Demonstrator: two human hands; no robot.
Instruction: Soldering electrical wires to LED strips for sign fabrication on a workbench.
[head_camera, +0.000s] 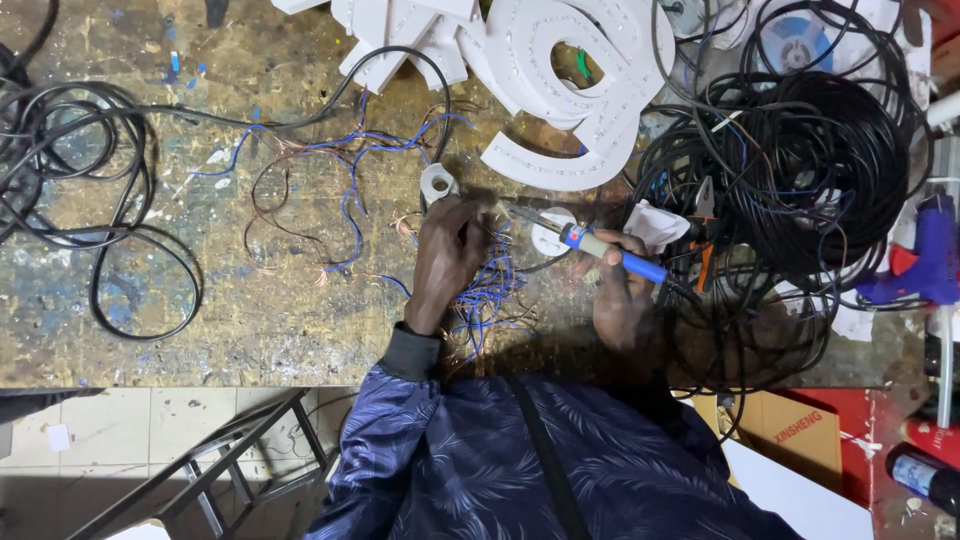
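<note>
I am seeing big white moulded sign letters (560, 90) lying in a heap at the top middle of the paint-stained workbench (250, 320). A brown cardboard box with red print (795, 430) is sitting below the bench edge at lower right, and beside it a dark bottle with a pale blue label (925, 478) is lying near the frame corner.

single head view, looking straight down on the workbench (250, 330) from above the person, fairly close. bench edge runs across the lower frame, floor (150, 420) below it. left hand (450, 255) and right hand (620, 290) sit near centre, wires spreading out past the fingers on both sides.
</note>
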